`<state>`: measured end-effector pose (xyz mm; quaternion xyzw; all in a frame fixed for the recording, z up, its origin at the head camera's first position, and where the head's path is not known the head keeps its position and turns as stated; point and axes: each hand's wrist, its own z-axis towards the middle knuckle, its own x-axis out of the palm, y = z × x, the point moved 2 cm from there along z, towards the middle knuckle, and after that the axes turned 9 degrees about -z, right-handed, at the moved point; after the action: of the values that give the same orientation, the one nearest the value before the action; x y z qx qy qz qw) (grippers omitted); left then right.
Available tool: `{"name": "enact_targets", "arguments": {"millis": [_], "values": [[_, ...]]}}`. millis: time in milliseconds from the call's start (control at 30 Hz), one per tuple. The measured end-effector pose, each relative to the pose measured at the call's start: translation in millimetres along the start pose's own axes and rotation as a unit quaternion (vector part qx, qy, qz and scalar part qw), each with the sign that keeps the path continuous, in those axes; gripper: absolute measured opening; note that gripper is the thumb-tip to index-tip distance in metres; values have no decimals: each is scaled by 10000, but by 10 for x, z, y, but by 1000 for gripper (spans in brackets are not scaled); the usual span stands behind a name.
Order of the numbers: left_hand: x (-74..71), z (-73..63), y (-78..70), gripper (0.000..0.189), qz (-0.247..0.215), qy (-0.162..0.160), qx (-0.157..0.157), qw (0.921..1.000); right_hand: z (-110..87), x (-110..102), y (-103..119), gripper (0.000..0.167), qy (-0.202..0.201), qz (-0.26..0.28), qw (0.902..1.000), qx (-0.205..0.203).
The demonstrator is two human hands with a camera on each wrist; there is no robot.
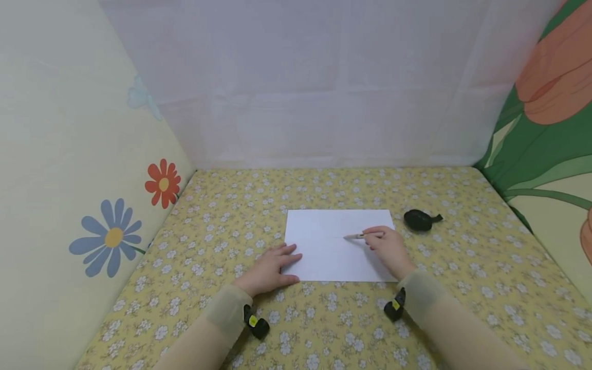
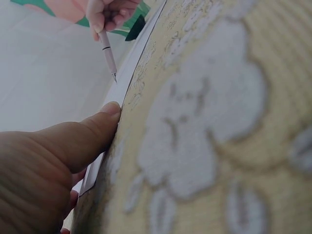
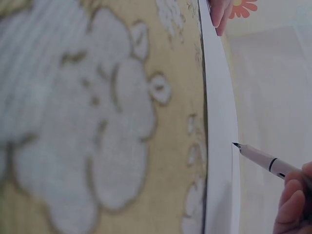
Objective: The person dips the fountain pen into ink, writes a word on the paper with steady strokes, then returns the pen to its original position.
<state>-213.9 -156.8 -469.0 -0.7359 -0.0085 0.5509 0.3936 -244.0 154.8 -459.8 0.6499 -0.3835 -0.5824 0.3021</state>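
Floral tablecloth [image 1: 222, 226], white paper [image 1: 328, 262], pen [image 3: 258, 157] gripped in right fingers [image 3: 291, 205]

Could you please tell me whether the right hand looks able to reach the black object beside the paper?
Probably yes: the black object lies near the right hand, with nothing visible between them. That hand holds a pen, though, so it may need to put it down first.
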Motion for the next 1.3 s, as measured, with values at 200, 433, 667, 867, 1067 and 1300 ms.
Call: {"name": "enact_targets", "arguments": {"millis": [200, 433, 667, 867, 1067, 1300], "values": [[-2, 5, -8, 62, 20, 20, -33, 10000, 0, -32, -30, 30, -81, -85, 9999, 10], [32, 30, 49, 64, 90, 32, -87, 9999, -5, -65, -46, 29, -61, -184, 9998, 41], [41, 35, 74, 65, 62, 17, -75, 10000, -14, -93, -32, 29, -105, -265, 9996, 31], [33, 26, 57, 65, 37, 40, -123, 9999, -14, -95, -22, 29, -143, -360, 9992, 73], [27, 21, 43, 64, 35, 20, -61, 10000, -11, -91, -16, 28, -139, -371, 9992, 68], [29, 28, 51, 65, 96, 48, -69, 9999, -19, -79, 2, 29, -76, -192, 9997, 88]]}}
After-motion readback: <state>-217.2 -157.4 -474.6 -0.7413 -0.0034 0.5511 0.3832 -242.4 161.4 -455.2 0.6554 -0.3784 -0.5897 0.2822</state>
